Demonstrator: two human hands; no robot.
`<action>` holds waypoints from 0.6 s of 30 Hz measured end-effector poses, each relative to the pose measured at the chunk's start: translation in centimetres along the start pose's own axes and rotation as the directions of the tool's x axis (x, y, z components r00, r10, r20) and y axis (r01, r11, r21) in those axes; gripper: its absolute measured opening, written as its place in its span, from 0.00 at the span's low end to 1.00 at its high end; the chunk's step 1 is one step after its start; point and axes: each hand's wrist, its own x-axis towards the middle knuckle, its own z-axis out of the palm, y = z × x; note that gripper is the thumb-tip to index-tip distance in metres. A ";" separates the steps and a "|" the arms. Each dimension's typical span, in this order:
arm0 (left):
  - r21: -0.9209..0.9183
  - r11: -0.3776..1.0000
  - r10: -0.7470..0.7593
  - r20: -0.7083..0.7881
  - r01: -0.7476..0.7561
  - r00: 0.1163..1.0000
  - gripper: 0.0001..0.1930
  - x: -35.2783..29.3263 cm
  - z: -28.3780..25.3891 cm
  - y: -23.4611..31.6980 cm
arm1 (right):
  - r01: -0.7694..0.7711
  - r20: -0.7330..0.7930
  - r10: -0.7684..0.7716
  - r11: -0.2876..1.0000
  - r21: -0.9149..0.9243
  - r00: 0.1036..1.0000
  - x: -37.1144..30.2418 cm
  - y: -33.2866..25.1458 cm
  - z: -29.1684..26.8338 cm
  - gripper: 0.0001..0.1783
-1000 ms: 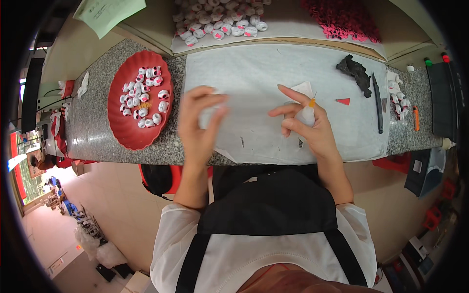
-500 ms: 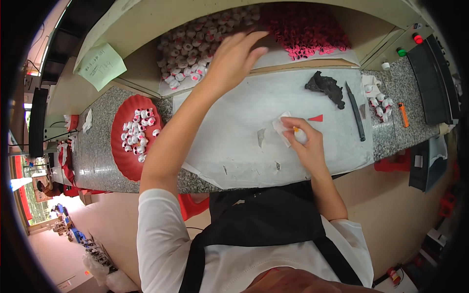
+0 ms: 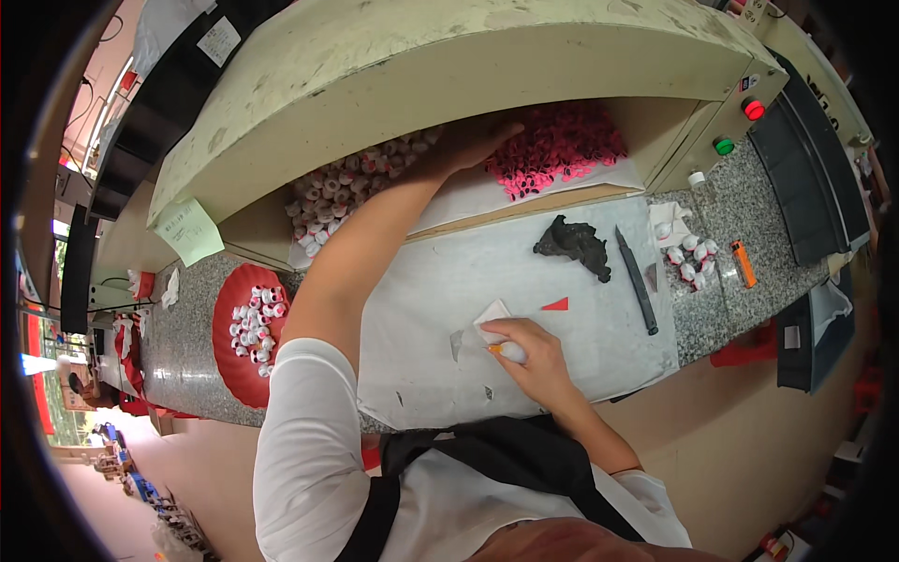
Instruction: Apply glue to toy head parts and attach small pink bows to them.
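My left hand (image 3: pixel 473 148) reaches inside the shaded cabinet, its fingers stretched out at the near-left edge of a heap of small pink pieces (image 3: pixel 562 155). Nothing shows in its grasp, though the shade partly hides the fingertips. Beside its forearm lies a heap of small white rounded figures (image 3: pixel 328 197) with pink marks. Over the white sheet (image 3: pixel 421 300), my right hand (image 3: pixel 541 365) is closed on a small white bottle (image 3: pixel 512 351) with an orange tip. A folded white tissue (image 3: pixel 491 317) is at its fingertips.
A red scalloped tray (image 3: pixel 239 370) with several white-and-red figures stands left. On the sheet lie a crumpled black lump (image 3: pixel 573 245), a dark knife-like tool (image 3: pixel 637 281) and a red triangle (image 3: pixel 556 304). Several figures (image 3: pixel 691 258) and an orange lighter (image 3: pixel 744 264) lie right. The cabinet's top edge (image 3: pixel 449 80) overhangs.
The view has tilted up, showing more of the cabinet top. My left hand has moved from above the white figures deeper in, to the pink pieces. My right hand keeps the bottle.
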 end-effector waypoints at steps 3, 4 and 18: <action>0.307 0.951 0.006 -0.174 0.048 0.985 0.31 -2.5 -0.1 2.8 | 0.009 0.021 -0.010 0.999 0.035 1.000 0.3 -0.1 -0.3 0.16; 0.223 0.955 -0.177 -0.112 0.198 0.978 0.35 -3.1 -0.3 3.7 | 0.023 0.024 -0.024 0.999 0.036 0.999 0.3 0.0 -0.3 0.16; 0.281 0.938 -0.061 -0.441 0.203 0.895 0.30 -3.5 4.3 5.1 | 0.011 0.051 -0.011 1.000 0.003 0.999 -0.1 -0.3 0.9 0.13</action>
